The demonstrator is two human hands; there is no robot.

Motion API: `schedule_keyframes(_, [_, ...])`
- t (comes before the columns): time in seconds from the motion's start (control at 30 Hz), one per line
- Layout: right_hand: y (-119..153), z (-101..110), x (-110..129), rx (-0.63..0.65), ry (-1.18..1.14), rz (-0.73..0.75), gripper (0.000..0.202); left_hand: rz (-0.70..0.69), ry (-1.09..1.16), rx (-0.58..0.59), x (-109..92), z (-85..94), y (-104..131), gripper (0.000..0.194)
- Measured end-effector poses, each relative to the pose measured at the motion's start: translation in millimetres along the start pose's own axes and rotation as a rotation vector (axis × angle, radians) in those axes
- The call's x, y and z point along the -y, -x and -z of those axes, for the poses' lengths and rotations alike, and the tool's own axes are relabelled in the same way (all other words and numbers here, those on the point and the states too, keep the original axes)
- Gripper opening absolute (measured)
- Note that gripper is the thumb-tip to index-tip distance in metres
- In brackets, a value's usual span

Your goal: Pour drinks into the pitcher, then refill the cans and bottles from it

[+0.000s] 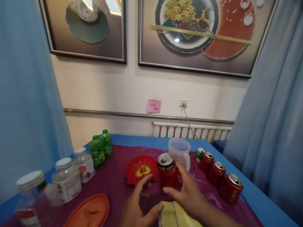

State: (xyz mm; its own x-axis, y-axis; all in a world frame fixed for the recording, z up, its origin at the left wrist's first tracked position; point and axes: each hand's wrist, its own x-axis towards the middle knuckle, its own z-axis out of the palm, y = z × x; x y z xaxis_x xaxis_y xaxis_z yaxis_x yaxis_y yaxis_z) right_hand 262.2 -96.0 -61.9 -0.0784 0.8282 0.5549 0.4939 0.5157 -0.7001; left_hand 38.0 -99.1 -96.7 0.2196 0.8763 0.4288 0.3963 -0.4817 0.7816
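A red drink can [167, 175] with a black band and an opened top stands upright in the grasp of my right hand [187, 190]. The thumb lies across its near side and the fingers go round its right side. To the left of the can, my left hand [143, 205] is spread, thumb and fingers apart, holding nothing. A folded yellow cloth [176, 216] lies below and between my hands. Just behind the can are a red scalloped plate [132, 167] with a yellow emblem and a clear plastic jug [179, 146], partly hidden by the can.
Several cans, such as a red can [232, 190], line the right side. Along the left stand clear jars with white lids [67, 183] and two green bottles [97, 154]. An orange lid-like dish [88, 211] lies front left. A purple sheet [113, 183] covers the blue table [267, 198].
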Motion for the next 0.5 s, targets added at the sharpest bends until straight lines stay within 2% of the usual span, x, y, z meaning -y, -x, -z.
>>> schedule_keyframes(0.1, [31, -43, -6, -0.041, -0.070, -0.035, 0.066, 0.135, 0.107, -0.005, -21, -10.7, -5, 0.076])
schedule_keyframes(0.17, [41, -61, -15, -0.048, -0.069, -0.030, 0.065, 0.198, 0.101, -0.005, -24, -13.4, -6, 0.071])
schedule_keyframes(0.23, [47, -71, -27, -0.043, -0.055, -0.023, 0.072, 0.243, 0.057, -0.008, -18, -8.7, -11, 0.066])
schedule_keyframes(0.33, [58, -78, -49, -0.034, -0.046, -0.014, 0.075, 0.304, -0.081, -0.057, 3, 15.9, -39, 0.067])
schedule_keyframes(0.43, [71, -88, -68, -0.027, -0.071, -0.005, 0.052, 0.388, -0.338, -0.219, 37, 54.8, -90, 0.066])
schedule_keyframes(0.5, [78, -96, -76, 0.004, -0.073, -0.004, 0.042, 0.452, -0.495, -0.286, 62, 79.3, -127, 0.061])
